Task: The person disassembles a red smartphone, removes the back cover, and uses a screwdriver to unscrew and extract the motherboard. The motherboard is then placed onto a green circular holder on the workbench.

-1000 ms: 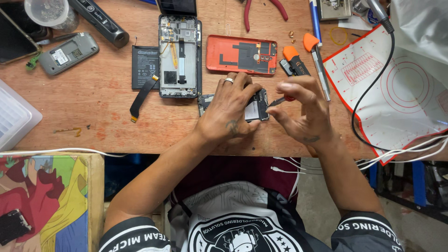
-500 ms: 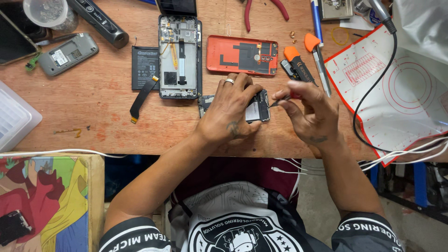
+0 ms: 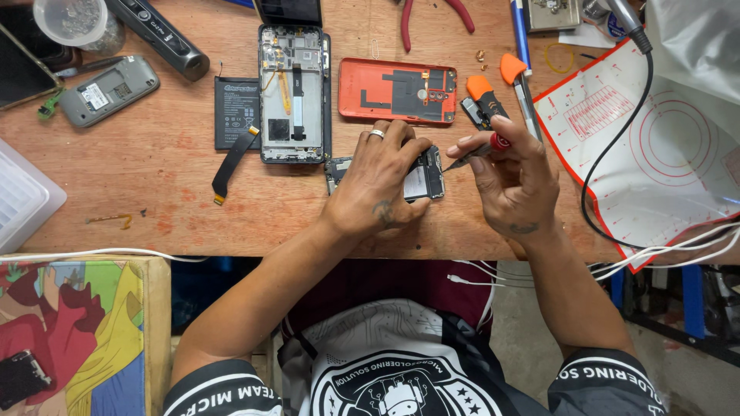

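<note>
— Left hand (image 3: 381, 181)?
— Pressed flat over the small opened phone (image 3: 422, 176), fingers (image 3: 408, 148) curled narrow around its top edge, ring on one of them. Holding it down against the workbench (image 3: 154, 200), close to the front edge, about midway along.

— And the phone relative to those fingers?
— Mostly hidden beneath the palm; only the right end poking out past the fingertips, plus a sliver at the left by the thumb side.

— Right hand (image 3: 512, 181)?
— Pinched tight on a thin screwdriver (image 3: 472, 154) with a red collar, thumb and forefinger closed around the shaft. Tip aimed left and down at the phone's exposed right end; touching or just short of it, cannot tell.

— Around them?
— Just behind the left hand, a larger opened phone frame (image 3: 291, 92) lying lengthwise toward the back edge. Beside it on the left, a black battery (image 3: 235, 112) and a dark flex strip (image 3: 231, 163). To the right, an orange back cover (image 3: 397, 91), inner face up. Behind the right hand, two orange-tipped tools (image 3: 493, 88). At the right end, a white mat with red lines (image 3: 640, 154), a black cable (image 3: 609, 166) looping across it.
</note>
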